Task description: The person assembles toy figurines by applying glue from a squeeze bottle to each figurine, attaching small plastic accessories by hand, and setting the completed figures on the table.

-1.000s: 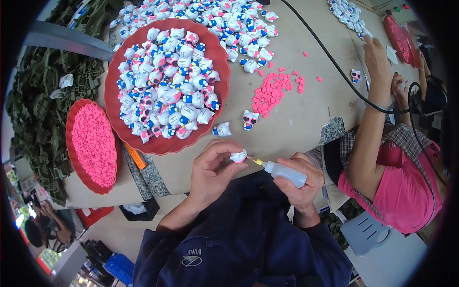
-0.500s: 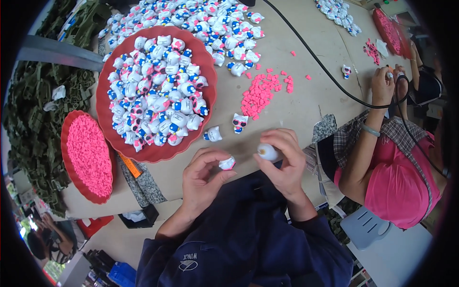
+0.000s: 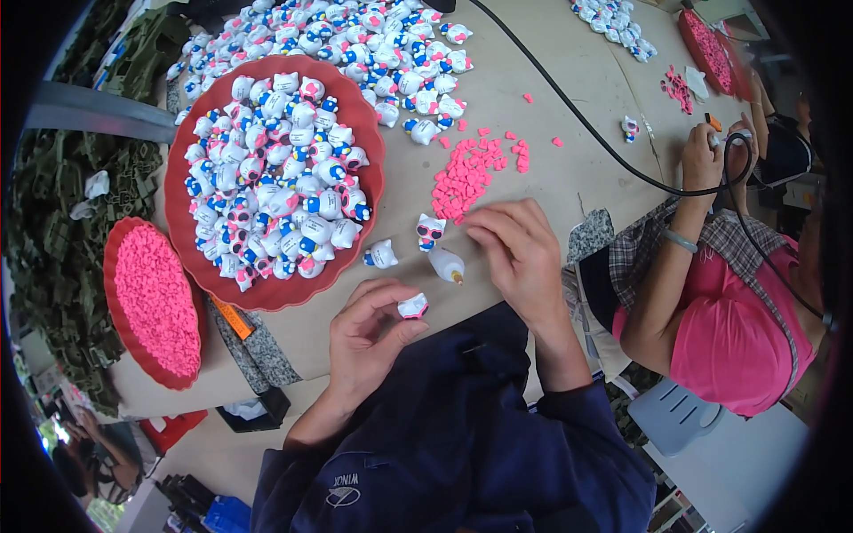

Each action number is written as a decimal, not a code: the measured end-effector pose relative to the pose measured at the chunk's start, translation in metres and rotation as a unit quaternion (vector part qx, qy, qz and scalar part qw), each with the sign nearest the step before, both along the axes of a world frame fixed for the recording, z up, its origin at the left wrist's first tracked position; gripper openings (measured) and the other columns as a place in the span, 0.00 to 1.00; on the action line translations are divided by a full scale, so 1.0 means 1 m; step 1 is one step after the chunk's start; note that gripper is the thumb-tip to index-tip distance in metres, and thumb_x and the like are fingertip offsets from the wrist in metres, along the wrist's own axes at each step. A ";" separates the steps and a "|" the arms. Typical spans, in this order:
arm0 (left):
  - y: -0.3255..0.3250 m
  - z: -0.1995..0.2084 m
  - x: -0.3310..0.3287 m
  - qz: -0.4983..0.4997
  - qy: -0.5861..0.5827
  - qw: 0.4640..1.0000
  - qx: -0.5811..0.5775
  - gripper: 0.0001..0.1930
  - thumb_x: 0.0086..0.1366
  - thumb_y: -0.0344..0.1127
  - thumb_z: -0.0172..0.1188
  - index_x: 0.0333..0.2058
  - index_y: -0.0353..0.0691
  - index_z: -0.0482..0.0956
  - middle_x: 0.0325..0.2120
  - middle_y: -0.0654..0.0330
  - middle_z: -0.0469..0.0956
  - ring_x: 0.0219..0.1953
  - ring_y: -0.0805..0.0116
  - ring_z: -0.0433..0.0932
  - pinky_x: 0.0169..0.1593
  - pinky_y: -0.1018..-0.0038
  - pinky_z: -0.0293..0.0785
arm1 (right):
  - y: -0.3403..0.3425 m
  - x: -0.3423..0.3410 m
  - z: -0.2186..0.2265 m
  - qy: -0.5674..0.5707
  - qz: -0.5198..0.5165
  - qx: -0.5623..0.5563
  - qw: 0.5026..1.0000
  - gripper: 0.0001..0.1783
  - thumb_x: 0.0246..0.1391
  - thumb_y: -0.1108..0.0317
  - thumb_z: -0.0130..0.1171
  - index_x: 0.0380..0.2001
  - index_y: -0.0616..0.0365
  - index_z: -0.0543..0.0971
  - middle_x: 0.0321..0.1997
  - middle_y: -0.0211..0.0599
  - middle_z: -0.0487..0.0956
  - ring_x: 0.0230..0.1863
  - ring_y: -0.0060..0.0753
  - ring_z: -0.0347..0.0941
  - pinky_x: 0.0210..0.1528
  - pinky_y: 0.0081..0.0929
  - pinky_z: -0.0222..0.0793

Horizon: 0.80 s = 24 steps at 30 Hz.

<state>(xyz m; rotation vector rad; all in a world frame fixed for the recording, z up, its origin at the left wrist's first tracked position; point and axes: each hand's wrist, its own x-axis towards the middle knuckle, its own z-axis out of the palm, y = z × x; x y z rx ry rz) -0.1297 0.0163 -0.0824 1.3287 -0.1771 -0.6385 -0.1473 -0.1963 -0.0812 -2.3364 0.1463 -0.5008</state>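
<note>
A small white cat-shaped figurine (image 3: 412,306) with pink edging is pinched between the thumb and fingers of my left hand (image 3: 369,338). Empty, with thumb and fingers apart, my right hand (image 3: 518,258) hovers by a loose heap of small pink pieces (image 3: 464,178). A white squeeze bottle (image 3: 445,264) with a yellowish tip lies on the table between my hands. Just beyond it are a cat figurine with pink glasses (image 3: 431,231) and, to its left, another white figurine (image 3: 380,255) on its side.
A large red scalloped tray (image 3: 378,191) full of figurines stands left, with more figurines (image 3: 391,53) behind it. A smaller red dish (image 3: 191,364) holds pink pieces. A black cable (image 3: 577,115) crosses the table towards a co-worker in a pink shirt (image 3: 729,355). Dark green parts (image 3: 62,231) are piled far left.
My right hand has let go of the squeeze bottle, which now lies on the table, and has moved up towards the pink pieces. My left hand still holds the figurine.
</note>
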 end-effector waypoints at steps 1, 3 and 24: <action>0.000 -0.001 -0.001 -0.003 0.000 1.000 0.003 0.19 0.53 0.17 0.63 0.45 0.33 0.75 0.44 0.59 0.69 0.39 0.75 0.73 0.45 0.79 0.71 | -0.001 0.005 -0.002 0.000 0.001 0.001 1.000 0.10 0.42 0.79 0.62 0.31 0.59 0.80 0.33 0.36 0.77 0.34 0.36 0.72 0.34 0.27 0.68; -0.002 0.000 -0.001 -0.004 -0.002 1.000 0.002 0.19 0.52 0.17 0.63 0.45 0.33 0.75 0.44 0.59 0.69 0.38 0.76 0.72 0.44 0.80 0.70 | -0.002 0.011 0.000 0.018 0.045 -0.060 0.997 0.09 0.41 0.78 0.62 0.30 0.59 0.79 0.31 0.36 0.76 0.33 0.39 0.71 0.33 0.30 0.68; -0.015 -0.008 -0.015 -0.010 -0.092 0.995 0.042 0.18 0.49 0.21 0.69 0.39 0.36 0.73 0.40 0.60 0.74 0.32 0.80 0.69 0.36 0.82 0.67 | 0.040 -0.051 0.027 0.002 0.036 0.101 0.994 0.09 0.42 0.83 0.62 0.30 0.65 0.79 0.30 0.41 0.79 0.31 0.38 0.76 0.33 0.27 0.72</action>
